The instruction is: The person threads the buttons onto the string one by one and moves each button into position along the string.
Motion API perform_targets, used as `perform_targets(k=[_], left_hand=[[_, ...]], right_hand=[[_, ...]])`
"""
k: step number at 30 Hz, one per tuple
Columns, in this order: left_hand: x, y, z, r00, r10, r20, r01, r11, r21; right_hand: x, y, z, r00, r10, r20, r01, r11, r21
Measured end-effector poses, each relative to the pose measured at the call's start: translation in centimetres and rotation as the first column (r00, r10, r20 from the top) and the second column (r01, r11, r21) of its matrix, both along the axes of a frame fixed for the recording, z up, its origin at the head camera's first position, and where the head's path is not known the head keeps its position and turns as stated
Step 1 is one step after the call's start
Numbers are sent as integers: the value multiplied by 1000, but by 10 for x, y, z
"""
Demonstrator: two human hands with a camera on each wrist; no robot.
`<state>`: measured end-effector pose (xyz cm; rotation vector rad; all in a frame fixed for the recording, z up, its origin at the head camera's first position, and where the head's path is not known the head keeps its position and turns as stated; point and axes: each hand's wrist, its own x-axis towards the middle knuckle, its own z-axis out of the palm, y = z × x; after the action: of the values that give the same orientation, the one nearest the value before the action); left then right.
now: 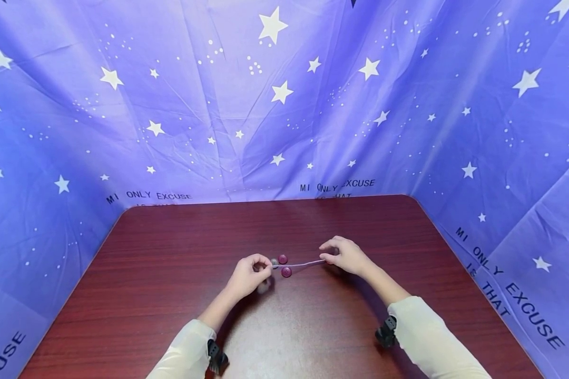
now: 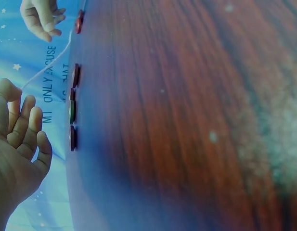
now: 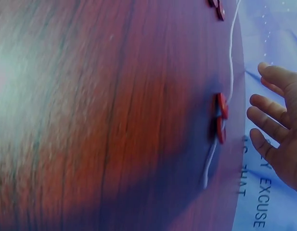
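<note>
Left hand [image 1: 248,275] pinches the string [image 1: 301,264] between thumb and finger; right hand [image 1: 347,256], empty, fingers loosely spread, is near two red buttons [image 3: 222,131] on the string. Other buttons [image 1: 286,272] lie on the table [image 1: 137,295] near the left hand.

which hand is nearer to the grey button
Left: in the head view, the left hand pinches the pale cord close beside the grey button; the right hand is farther off, to the button's right.

Above the table [image 1: 313,337], 2 forearms [image 1: 219,311] angle inward. The left hand [image 1: 248,275] pinches, thumb against forefinger; the right hand [image 1: 348,256] hovers over the table, its fingers loosely bent and apart.
</note>
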<state>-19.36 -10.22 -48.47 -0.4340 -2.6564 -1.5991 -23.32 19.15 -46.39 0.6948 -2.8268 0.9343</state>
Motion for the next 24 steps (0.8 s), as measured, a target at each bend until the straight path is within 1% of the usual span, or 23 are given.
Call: perform_targets(k=[6,10,14,15,18,21,22,24], left_hand=[[0,1,3,1000,-5,7,5,1000,9],[0,3,4,1000,-17,-5,17,1000,7],[0,4,5,1000,-20,-7,20,1000,10],[0,4,4,1000,-21,-7,21,1000,12],[0,6,4,1000,-23,-14,24,1000,16],[-1,7,3,999,-28,-23,28,1000,13],[-1,8,3,999,-29,-26,30,999,13],[-2,9,4,999,-31,-27,31,999,18]], right_hand=[[2,-15,4,999,30,17,-30,998,-48],[4,-24,7,998,70,3,-69,994,-82],[6,-31,8,993,110,-45,-115,985,-132],[6,-32,7,990,120,-69,-129,981,-142],[6,-36,7,986,138,-98,-152,975,-164],[7,-39,8,988,137,-77,-147,978,-149],[7,-40,8,990,133,-52,-139,980,-143],[7,-43,9,991,132,-28,-134,983,-123]])
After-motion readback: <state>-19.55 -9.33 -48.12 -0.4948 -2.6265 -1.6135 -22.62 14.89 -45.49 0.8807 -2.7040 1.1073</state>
